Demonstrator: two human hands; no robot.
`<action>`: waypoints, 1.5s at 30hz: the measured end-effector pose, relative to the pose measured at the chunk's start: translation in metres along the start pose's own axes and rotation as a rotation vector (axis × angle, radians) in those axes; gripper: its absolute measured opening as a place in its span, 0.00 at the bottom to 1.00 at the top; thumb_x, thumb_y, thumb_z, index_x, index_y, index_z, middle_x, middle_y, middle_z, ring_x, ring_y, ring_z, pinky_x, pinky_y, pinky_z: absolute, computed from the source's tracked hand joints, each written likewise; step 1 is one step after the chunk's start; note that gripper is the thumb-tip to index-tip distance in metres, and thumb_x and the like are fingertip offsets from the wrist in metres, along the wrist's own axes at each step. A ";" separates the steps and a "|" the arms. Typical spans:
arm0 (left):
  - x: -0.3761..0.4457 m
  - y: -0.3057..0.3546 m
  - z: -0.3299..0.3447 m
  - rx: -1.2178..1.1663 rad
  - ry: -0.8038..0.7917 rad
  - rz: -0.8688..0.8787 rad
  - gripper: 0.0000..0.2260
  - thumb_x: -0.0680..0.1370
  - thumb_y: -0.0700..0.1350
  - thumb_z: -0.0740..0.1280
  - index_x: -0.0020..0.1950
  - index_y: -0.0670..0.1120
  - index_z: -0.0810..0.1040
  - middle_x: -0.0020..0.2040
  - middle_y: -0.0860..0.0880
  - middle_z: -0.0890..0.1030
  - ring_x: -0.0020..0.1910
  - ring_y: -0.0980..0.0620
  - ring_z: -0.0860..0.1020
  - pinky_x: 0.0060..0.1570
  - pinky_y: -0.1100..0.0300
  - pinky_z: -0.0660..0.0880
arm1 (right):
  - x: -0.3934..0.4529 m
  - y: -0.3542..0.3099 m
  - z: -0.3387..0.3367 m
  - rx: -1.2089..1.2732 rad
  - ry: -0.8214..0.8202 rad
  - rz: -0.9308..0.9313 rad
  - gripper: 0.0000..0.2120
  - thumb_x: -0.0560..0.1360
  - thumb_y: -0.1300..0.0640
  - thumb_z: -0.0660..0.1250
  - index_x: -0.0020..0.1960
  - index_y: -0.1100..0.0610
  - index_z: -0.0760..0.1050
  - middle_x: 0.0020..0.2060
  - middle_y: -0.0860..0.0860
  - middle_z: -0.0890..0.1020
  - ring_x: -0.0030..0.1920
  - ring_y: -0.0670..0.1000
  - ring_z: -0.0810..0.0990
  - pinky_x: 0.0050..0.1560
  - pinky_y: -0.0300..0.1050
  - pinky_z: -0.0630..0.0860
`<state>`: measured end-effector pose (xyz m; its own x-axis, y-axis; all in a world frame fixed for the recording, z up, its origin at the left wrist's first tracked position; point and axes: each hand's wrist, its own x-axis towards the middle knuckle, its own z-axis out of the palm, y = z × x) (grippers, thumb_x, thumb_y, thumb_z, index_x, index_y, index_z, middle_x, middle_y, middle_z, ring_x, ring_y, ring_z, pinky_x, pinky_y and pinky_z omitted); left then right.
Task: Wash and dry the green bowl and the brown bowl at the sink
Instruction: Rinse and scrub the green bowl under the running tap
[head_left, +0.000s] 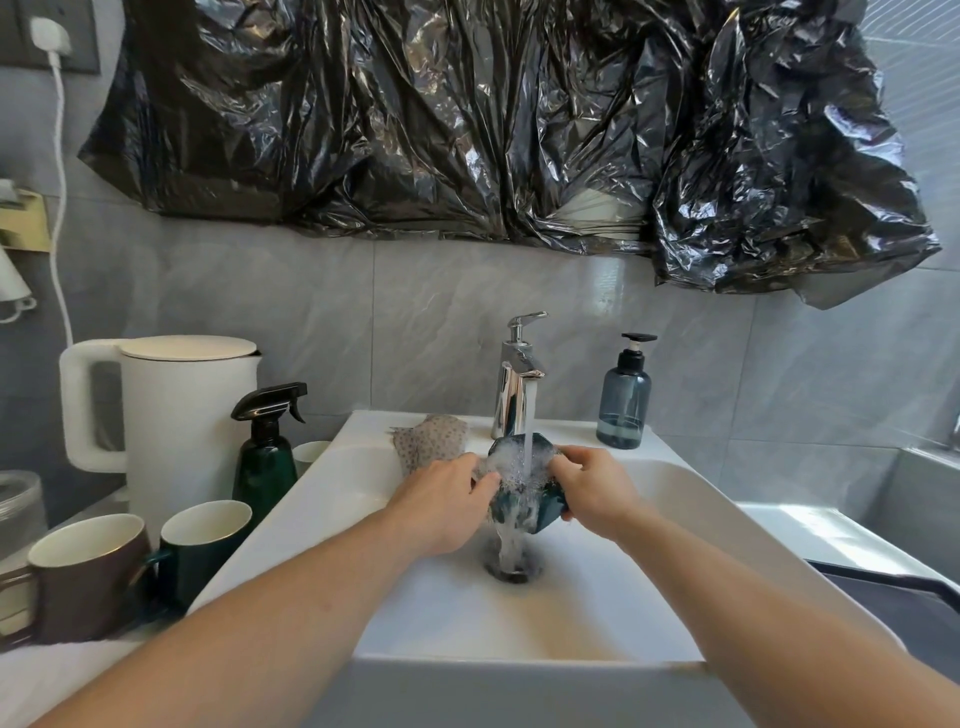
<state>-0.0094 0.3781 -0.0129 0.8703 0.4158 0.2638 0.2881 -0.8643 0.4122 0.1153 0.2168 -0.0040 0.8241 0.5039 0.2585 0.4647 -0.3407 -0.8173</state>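
Two hands rinse the green bowl under the running tap.

We hold the green bowl (524, 488) tilted over the drain (513, 569), directly beneath the stream from the faucet (514, 379), so suds run off and fall straight down instead of pooling. Our right hand (597, 491) has its grip curled round the rim at the bowl's 3 o'clock edge, steadying it; our left hand (447, 501) meets the 9 o'clock edge with fingers bent against it, grasping or rubbing, we judge, to clear the foam. A speckled cloth (428, 441) lies on the sink (675, 499) ledge at 11 o'clock from the bowl, near for drying. On the counter at 9 o'clock stand a brown mug (85, 577) and a green mug (205, 545). We cannot see the brown bowl, so washing is probably at its early half.
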 end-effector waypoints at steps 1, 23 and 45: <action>0.000 0.000 0.000 0.001 0.001 0.001 0.20 0.85 0.61 0.53 0.67 0.52 0.75 0.62 0.47 0.82 0.60 0.42 0.78 0.61 0.46 0.76 | 0.000 0.000 0.000 -0.002 0.012 -0.016 0.13 0.82 0.54 0.61 0.51 0.49 0.85 0.30 0.46 0.82 0.28 0.48 0.76 0.35 0.43 0.75; -0.003 0.003 -0.002 -0.028 0.028 0.003 0.13 0.84 0.57 0.55 0.56 0.50 0.74 0.50 0.49 0.83 0.50 0.45 0.79 0.53 0.45 0.78 | -0.009 -0.008 -0.002 -0.068 0.027 -0.159 0.18 0.84 0.55 0.59 0.66 0.41 0.80 0.34 0.44 0.86 0.23 0.42 0.70 0.29 0.38 0.68; -0.004 0.003 -0.005 -0.085 0.073 0.019 0.11 0.83 0.57 0.57 0.52 0.54 0.77 0.46 0.51 0.84 0.47 0.44 0.80 0.47 0.50 0.79 | -0.010 -0.012 -0.003 -0.116 0.035 -0.176 0.20 0.80 0.59 0.61 0.65 0.40 0.81 0.41 0.38 0.86 0.42 0.46 0.85 0.42 0.46 0.83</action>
<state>-0.0136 0.3751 -0.0086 0.8431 0.4214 0.3340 0.2337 -0.8465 0.4783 0.1025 0.2132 0.0044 0.7364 0.5368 0.4117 0.6353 -0.3394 -0.6937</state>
